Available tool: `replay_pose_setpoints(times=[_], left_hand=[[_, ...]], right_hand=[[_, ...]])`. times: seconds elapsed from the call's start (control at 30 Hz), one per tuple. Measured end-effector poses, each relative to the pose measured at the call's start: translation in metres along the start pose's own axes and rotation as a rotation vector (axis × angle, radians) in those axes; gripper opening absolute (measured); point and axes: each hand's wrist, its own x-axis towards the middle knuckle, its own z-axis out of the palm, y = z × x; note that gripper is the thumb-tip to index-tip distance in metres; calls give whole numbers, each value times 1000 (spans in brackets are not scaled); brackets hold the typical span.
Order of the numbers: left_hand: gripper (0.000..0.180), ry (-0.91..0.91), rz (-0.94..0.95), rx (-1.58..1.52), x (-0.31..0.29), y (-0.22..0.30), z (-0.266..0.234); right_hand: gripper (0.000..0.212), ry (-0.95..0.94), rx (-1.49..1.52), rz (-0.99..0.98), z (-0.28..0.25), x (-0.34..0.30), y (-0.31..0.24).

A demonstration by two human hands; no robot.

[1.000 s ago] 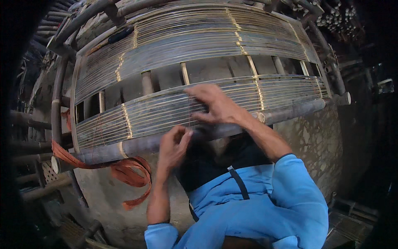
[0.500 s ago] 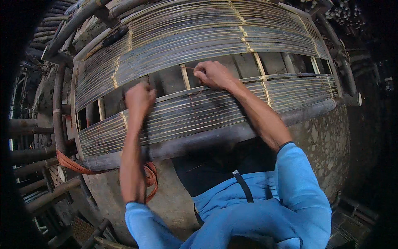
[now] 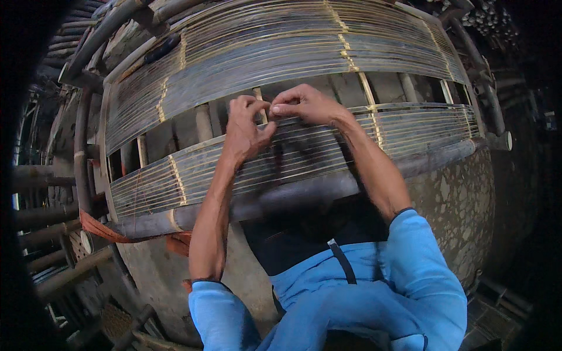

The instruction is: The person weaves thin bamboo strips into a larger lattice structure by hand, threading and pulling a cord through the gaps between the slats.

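Over the gap in a wide rack of thin, pale strips, my two hands meet. My left hand (image 3: 246, 130) has its thumb and fingers apart, its fingertips close to those of the other hand. My right hand (image 3: 307, 106) pinches with thumb and forefinger; what lies in the pinch is too small to make out. Below them runs the near band of strips (image 3: 216, 175), bound crosswise by pale ties. Beyond the gap lies the broader far band (image 3: 252, 67). A pale crosspiece (image 3: 204, 123) shows in the gap beside my left hand.
A thick dark pole (image 3: 316, 193) runs along the rack's near edge, close to my body. An orange strap (image 3: 96, 227) hangs at its left end. Dark poles (image 3: 83, 152) stand at the left. A stone-patterned surface (image 3: 451, 199) lies at the lower right.
My left hand has moved right to meet my right hand, and its fingers now show spread. My right hand has stayed nearly in place, with its fingers still pinched.
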Motion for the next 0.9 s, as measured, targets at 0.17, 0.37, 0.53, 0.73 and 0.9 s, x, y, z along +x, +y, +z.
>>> replay_pose_setpoints(times=[0.17, 0.37, 0.53, 0.73, 0.9], left_hand=[[17, 54, 18, -5, -64, 8, -59], [21, 57, -140, -487, -158, 64, -157], [43, 257, -182, -704, -258, 100, -219], [31, 421, 15, -1408, -361, 97, -241], [35, 432, -161, -1232, -399, 119, -251]], right_hand=[[25, -78, -251, 62, 14, 0, -15], [37, 25, -273, 32, -3, -20, -4], [60, 69, -791, 444, -8, -26, -11], [53, 206, -753, 300, 7, -40, -8], [48, 292, -820, 243, 20, -38, 2]])
